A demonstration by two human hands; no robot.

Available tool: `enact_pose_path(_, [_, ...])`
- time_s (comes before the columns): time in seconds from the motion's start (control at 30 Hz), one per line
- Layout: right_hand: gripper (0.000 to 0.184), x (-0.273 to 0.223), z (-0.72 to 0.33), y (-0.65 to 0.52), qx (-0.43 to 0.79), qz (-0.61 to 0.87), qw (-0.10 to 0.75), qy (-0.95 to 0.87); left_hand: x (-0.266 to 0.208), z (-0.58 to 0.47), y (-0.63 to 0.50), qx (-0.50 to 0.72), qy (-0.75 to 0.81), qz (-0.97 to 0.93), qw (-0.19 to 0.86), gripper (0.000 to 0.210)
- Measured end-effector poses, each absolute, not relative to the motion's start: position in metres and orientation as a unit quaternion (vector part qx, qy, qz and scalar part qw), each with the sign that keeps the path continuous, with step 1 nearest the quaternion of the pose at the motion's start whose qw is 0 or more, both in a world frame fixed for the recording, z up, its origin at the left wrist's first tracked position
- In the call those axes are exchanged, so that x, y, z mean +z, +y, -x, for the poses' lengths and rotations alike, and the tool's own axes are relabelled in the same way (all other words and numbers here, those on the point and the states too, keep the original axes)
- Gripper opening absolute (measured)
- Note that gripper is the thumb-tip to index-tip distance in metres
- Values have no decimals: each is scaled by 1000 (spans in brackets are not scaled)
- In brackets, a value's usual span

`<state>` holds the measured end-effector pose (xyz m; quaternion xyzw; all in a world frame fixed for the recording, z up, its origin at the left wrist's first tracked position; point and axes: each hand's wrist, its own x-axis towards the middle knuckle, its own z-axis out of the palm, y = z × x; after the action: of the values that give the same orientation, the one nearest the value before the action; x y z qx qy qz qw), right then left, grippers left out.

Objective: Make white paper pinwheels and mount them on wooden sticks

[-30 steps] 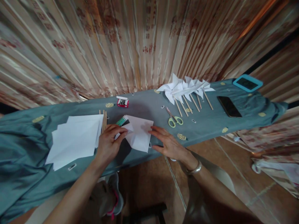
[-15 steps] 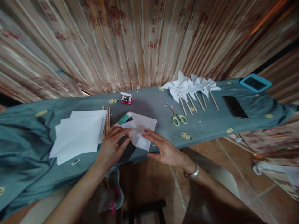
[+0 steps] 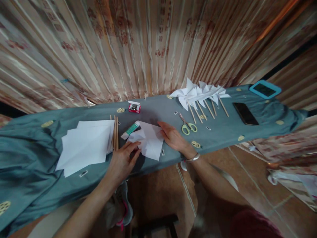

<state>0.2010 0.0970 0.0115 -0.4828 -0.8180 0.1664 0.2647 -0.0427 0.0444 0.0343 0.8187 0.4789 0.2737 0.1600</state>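
Head view: I look down on a long table under a grey-green cloth with yellow pineapple prints, with a beige pleated curtain with reddish patterns along its far side.
Paper: the thin white square sheet lies on the cloth between my hands, its left part folded in towards the middle.
Left hand: my bare left hand has its fingertips on that fold, thumb close beside them – I cannot tell whether they pinch it.
Right hand: my bare right hand, a silver bangle at the wrist, is at the sheet's far right corner; its grip I cannot tell. My two hands are apart.
Tube: a green-and-white oblong tube lies just left of the sheet's far edge.
Left side: thin pale wooden sticks lie beside a stack of plain white paper.
Far side: a small open red-and-white box holds metallic bits.
Right side: green-handled scissors, white paper pinwheels on wooden sticks – then a black rectangular phone and a blue-framed device.
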Motion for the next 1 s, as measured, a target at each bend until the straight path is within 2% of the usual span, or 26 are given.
enact_pose_path(0.23, [42, 28, -221, 42, 179, 519, 287, -785, 30, 55, 38, 259, 492, -816, 158, 30])
enact_pose_path(0.4, [59, 25, -209, 14, 129, 431, 243, -859, 29, 57, 36, 264, 494, -815, 152, 30])
enact_pose_path(0.53, [37, 19, -185, 1, 84, 383, 217, -894, 31, 53, 35, 290, 454, -833, 125, 25])
enact_pose_path(0.67, [23, 17, -175, -7, 55, 380, 226, -895, 32, 45, 33, 312, 406, -851, 115, 21])
enact_pose_path(0.77, [18, 17, -175, -9, 86, 397, 248, -879, 31, 41, 31, 304, 401, -855, 122, 24])
enact_pose_path(1.0, [18, 18, -174, 1, 246, 464, 335, -782, 25, 39, 36, 263, 421, -856, 147, 32])
